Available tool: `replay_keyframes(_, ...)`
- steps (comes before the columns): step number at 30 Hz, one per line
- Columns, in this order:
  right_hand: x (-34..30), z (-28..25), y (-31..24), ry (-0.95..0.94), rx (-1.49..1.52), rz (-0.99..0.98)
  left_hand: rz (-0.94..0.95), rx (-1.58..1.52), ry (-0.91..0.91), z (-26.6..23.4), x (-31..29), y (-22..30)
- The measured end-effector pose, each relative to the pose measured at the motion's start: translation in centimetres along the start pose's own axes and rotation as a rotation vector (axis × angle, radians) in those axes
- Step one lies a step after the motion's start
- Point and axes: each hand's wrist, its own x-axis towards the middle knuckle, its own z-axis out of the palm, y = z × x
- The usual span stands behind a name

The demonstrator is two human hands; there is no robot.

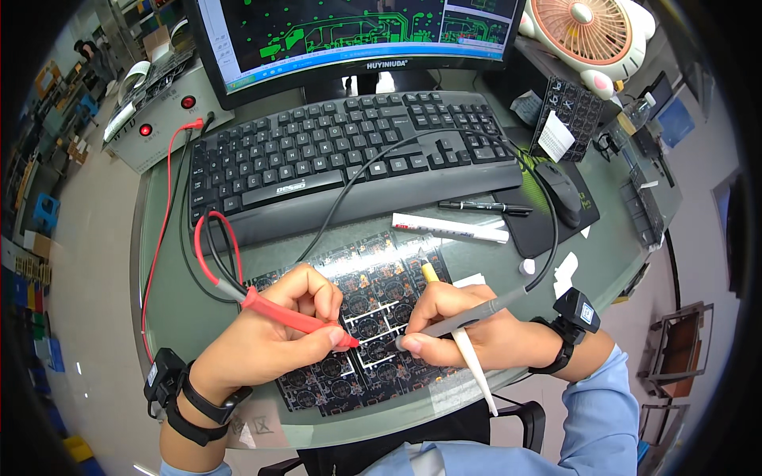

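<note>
A panel of black circuit boards (pixel 377 274) lies flat on the green bench top in front of me. My left hand (pixel 274 345) is closed around a red test probe (pixel 286 316), its tip pointing down at the middle of the panel. In my right hand (pixel 484 337) is a grey test probe (pixel 474 314), slanted toward nearly the same spot. A slim white tool with a yellow end (pixel 474 371) also sits between the right fingers. Whether either tip touches the board, I cannot tell.
Behind the panel stands a black keyboard (pixel 317 198), below a monitor (pixel 357 47). A grey tester box (pixel 171 119) with red lights is at left; probe cables loop over the bench. A white marker (pixel 451 228), black pen (pixel 486 208), mouse (pixel 557 194) and fan (pixel 583 32) are right.
</note>
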Motion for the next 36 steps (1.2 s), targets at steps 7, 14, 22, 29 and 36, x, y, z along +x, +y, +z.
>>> replay_keyframes(7, 0.0, 0.1, 0.1, -0.003, -0.023, -0.024, -0.026, 0.035, -0.005, 0.1, -0.1, -0.1)
replay_keyframes(14, 0.0, 0.0, 0.1, -0.002, -0.031, -0.015, -0.019, 0.018, -0.011, 0.1, 0.1, -0.1)
replay_keyframes(22, 0.1, 0.3, 0.2, 0.019, -0.033, -0.042, -0.008, 0.024, 0.010, 0.2, 0.1, -0.1)
replay_keyframes(29, -0.5, 0.3, 1.0, 0.134, 0.113, 0.074, -0.094, -0.366, 0.106, -0.8, 0.6, 0.2)
replay_keyframes(36, 0.2, 0.8, 0.4, 0.133, 0.118, 0.130, 0.044, -0.611, -0.035, -3.6, 0.6, -0.7)
